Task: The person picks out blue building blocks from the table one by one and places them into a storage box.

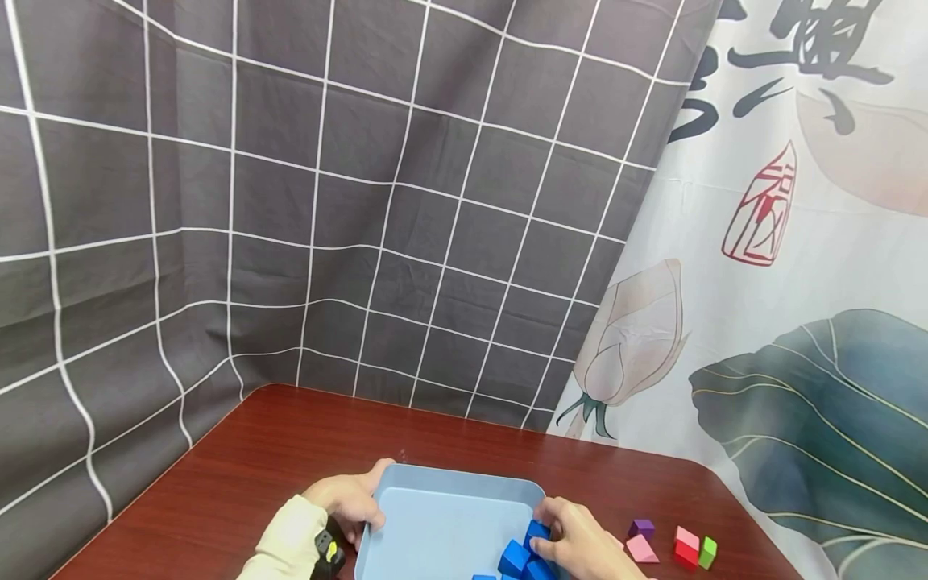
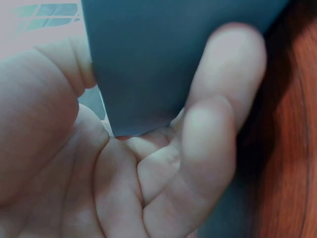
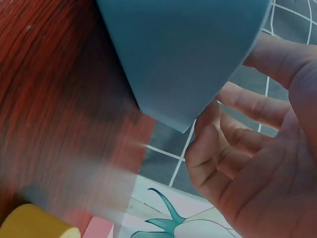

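A light blue tray [image 1: 442, 524] sits at the front of the table, cut off by the lower edge of the head view. My left hand [image 1: 355, 499] grips its left wall, thumb over the rim and fingers against the outside [image 2: 148, 64]. Over the tray's right rim reaches my right hand [image 1: 580, 536]. Its thumb and fingers pinch a blue block [image 1: 536, 532] inside the tray; the fingertips are hidden behind the wall [image 3: 183, 64] in the right wrist view. Several other blue blocks [image 1: 514, 557] lie against that one, near the right wall.
Right of the tray, on the reddish-brown table [image 1: 304, 427], lie a purple block [image 1: 641, 528], a pink block [image 1: 641, 549], a red block [image 1: 685, 554] and a green block [image 1: 707, 553]. A yellow cylinder [image 3: 37, 223] shows in the right wrist view. Curtains hang behind.
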`<move>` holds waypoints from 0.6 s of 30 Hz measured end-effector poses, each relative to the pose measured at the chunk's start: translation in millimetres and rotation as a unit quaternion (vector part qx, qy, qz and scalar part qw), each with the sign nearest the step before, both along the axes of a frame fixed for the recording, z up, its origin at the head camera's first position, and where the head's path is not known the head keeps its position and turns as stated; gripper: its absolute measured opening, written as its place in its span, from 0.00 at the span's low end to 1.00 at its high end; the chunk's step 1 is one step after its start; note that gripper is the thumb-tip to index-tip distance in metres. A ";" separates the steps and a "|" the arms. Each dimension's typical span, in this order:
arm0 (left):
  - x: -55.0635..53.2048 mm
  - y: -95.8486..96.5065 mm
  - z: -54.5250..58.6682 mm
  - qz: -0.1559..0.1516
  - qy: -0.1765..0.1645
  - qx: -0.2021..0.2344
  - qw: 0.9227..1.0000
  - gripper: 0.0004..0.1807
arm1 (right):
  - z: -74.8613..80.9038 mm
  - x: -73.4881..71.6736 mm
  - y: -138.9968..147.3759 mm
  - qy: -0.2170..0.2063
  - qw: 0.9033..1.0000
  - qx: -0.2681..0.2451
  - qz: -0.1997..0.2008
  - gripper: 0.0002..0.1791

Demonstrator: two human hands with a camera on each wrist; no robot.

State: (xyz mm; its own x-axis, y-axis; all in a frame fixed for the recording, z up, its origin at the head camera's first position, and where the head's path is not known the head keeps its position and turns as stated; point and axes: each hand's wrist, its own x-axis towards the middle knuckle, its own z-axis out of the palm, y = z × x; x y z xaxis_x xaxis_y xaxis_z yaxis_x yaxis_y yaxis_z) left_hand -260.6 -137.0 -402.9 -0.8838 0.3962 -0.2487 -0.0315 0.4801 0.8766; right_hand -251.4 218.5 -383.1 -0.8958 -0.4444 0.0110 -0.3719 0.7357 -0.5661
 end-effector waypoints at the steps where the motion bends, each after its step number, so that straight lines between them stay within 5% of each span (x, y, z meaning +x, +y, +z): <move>1: 0.0 0.0 0.0 0.000 0.000 -0.001 1.000 0.46 | -0.5 0.1 -0.1 0.001 1.000 0.001 0.003 0.19; 18: -0.1 -0.7 -1.5 -0.001 0.011 -0.005 1.000 0.44 | -3.0 1.6 -0.2 -0.009 1.000 0.001 0.025 0.13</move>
State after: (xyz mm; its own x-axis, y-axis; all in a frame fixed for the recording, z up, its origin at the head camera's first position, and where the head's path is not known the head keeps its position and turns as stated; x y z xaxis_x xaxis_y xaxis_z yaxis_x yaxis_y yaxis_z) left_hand -260.7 -137.7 -404.4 -0.8881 0.3957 -0.2338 -0.0121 0.4885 0.8725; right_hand -249.8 218.4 -386.1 -0.8726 -0.4884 -0.0065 -0.3977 0.7182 -0.5710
